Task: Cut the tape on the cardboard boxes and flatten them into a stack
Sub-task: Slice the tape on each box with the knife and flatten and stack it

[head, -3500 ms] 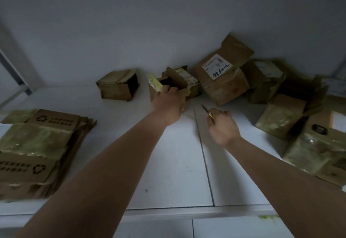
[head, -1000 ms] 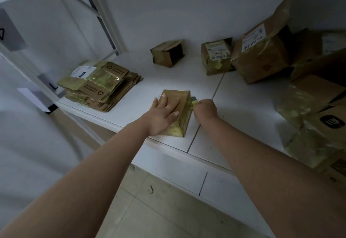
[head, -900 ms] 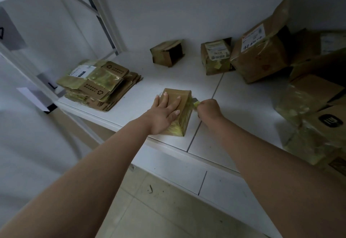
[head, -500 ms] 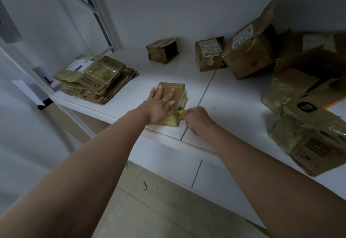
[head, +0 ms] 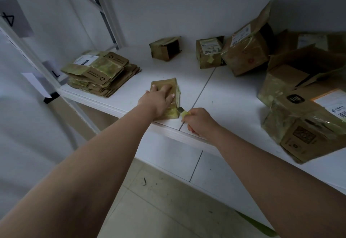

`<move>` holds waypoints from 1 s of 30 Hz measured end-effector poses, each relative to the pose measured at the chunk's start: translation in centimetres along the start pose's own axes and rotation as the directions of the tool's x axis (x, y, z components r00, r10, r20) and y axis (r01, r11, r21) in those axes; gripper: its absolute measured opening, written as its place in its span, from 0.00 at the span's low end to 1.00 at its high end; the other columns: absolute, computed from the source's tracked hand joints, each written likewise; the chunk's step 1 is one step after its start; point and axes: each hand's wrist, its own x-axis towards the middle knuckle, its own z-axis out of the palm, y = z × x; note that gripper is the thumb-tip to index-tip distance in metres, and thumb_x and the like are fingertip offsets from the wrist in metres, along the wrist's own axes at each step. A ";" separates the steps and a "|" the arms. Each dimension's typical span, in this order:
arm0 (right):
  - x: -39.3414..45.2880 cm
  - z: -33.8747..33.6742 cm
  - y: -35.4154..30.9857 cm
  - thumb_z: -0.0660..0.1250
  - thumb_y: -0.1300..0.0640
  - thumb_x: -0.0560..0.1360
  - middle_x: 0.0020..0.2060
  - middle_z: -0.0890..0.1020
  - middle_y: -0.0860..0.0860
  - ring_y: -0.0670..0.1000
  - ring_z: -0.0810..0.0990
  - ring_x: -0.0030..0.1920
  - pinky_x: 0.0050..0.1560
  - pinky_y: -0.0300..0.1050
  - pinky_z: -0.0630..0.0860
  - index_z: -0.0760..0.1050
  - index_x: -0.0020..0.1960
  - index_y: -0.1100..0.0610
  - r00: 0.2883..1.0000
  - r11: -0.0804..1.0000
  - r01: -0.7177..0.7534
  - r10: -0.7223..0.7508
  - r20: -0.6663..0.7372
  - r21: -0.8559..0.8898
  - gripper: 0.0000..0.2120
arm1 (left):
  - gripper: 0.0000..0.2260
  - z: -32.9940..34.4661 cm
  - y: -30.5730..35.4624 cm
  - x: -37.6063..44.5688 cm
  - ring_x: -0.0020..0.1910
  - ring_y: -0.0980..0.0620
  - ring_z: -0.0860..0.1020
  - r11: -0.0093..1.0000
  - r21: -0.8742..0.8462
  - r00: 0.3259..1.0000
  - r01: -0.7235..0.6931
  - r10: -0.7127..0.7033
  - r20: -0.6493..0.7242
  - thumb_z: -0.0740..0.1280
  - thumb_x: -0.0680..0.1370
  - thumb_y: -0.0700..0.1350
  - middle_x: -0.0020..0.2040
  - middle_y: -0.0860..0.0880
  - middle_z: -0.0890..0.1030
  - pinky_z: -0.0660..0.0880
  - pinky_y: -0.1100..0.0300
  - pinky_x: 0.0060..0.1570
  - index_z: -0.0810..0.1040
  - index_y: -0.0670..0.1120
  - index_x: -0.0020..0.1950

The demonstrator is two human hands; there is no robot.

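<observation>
Recycling symbols (head: 102,78) on flattened stack (head: 101,75)

The white bench (head: 224,95) has a thin dark line across its top. Behind the bench is a plain white wall (head: 177,4). Left of the bench stands a white metal shelf frame (head: 104,11) with slanted bars. Below the bench is a pale tiled floor (head: 168,209), with a small dark scrap (head: 144,181) near the bench's front.
</observation>
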 end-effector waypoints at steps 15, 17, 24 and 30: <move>-0.7 -0.4 3.4 0.54 0.51 0.82 0.33 0.71 0.49 0.55 0.69 0.32 0.32 0.44 0.59 0.61 0.47 0.55 0.894 0.698 0.284 -0.440 -0.081 -0.658 0.08 | 0.25 -0.5 1.7 -1.0 0.59 0.40 0.76 0.993 0.044 0.987 0.106 -0.099 -0.125 0.52 0.80 0.64 0.66 0.40 0.74 0.72 0.51 0.49 0.68 0.53 0.72; -0.7 -0.3 3.2 0.53 0.51 0.82 0.35 0.73 0.51 0.55 0.68 0.33 0.32 0.44 0.59 0.63 0.49 0.56 0.894 0.685 0.276 -0.440 -0.081 -0.675 0.09 | 0.25 -0.5 1.7 -1.0 0.58 0.40 0.76 0.994 0.036 0.987 0.099 -0.094 -0.132 0.52 0.80 0.64 0.64 0.41 0.75 0.71 0.51 0.49 0.69 0.52 0.71; 0.1 0.2 3.1 0.52 0.50 0.82 0.41 0.80 0.56 0.59 0.74 0.35 0.35 0.44 0.63 0.65 0.55 0.59 0.885 0.627 0.278 -0.462 -0.061 -0.728 0.12 | 0.26 -0.2 1.6 -1.0 0.57 0.41 0.77 0.995 0.034 0.985 0.089 -0.083 -0.152 0.51 0.80 0.64 0.64 0.41 0.75 0.71 0.53 0.46 0.68 0.53 0.72; 0.5 0.7 3.5 0.51 0.51 0.82 0.40 0.81 0.58 0.61 0.78 0.37 0.35 0.45 0.67 0.65 0.54 0.60 0.873 0.619 0.274 -0.480 -0.079 -0.737 0.12 | 0.26 0.0 1.5 -0.7 0.57 0.40 0.78 0.995 0.047 0.986 0.086 -0.078 -0.144 0.51 0.80 0.65 0.70 0.39 0.71 0.71 0.54 0.44 0.67 0.54 0.73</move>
